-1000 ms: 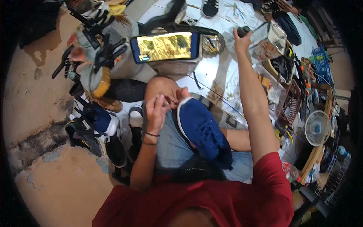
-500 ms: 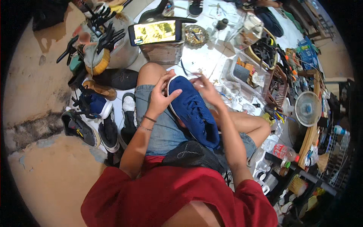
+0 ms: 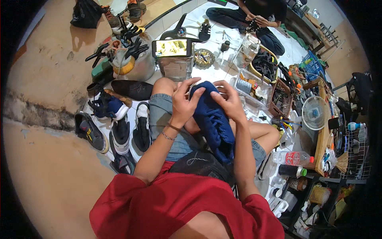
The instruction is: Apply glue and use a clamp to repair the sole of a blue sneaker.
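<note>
A blue lace-up sneaker (image 3: 213, 119) lies over my lap, its toe pointing away from me and its opening towards my body. My left hand (image 3: 185, 102) grips the left side of the toe, thumb on the upper. On the other side, my right hand (image 3: 231, 102) holds the toe edge with its thumb pressed on top. The fingers of both hands curl around the far rim, so the sole is hidden. A black mesh bag or cloth (image 3: 199, 165) rests on my lap beneath the heel.
Several shoes (image 3: 119, 133) stand at my left. Ahead, a phone (image 3: 172, 47) leans on a box beside a round ashtray (image 3: 204, 58). At right are a clear plastic bin (image 3: 251, 88), a brown basket (image 3: 281, 99), a fan (image 3: 315, 113) and bottles (image 3: 292, 158). A co-worker (image 3: 260, 20) sits at the far side.
My right hand has come from beside the sneaker onto its toe, thumb on top. The sneaker now points more straight ahead. The view has tilted up, bringing the co-worker's hands into sight.
</note>
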`<state>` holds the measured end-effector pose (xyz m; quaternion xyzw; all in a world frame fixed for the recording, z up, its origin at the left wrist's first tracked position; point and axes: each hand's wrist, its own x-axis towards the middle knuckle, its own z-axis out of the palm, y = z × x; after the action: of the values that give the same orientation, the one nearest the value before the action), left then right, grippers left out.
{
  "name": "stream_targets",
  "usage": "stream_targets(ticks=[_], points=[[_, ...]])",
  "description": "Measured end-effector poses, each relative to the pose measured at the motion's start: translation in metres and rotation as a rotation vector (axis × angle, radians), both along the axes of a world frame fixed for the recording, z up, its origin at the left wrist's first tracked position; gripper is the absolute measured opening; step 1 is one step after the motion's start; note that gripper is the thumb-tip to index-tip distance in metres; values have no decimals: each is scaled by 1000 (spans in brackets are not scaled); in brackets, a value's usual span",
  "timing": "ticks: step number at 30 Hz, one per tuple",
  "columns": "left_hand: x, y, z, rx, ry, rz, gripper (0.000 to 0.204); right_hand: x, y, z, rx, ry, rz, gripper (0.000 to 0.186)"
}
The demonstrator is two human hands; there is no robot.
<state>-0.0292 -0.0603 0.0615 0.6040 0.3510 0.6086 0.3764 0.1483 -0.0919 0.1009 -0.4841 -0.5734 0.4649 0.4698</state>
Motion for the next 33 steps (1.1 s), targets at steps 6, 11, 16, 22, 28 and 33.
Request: stream_targets(ticks=[6, 11, 16, 22, 28, 33], points=[[1, -53, 75, 139, 206, -90, 39, 8, -66, 79, 87, -169, -51, 37], [0, -83, 92, 67, 19, -381, 60, 3, -106, 107, 55, -108, -62, 37], [2, -82, 108, 137, 65, -373, 64, -5, -116, 127, 37, -158, -131, 34], [12, -64, 105, -94, -68, -431, 47, 4, -93, 103, 91, -73, -150, 36], [37, -21, 66, -25, 82, -336, 38, 30, -54, 57, 60, -112, -123, 37], [58, 13, 30, -80, 255, -325, 31, 55, -13, 5, -97, 1, -139, 32]])
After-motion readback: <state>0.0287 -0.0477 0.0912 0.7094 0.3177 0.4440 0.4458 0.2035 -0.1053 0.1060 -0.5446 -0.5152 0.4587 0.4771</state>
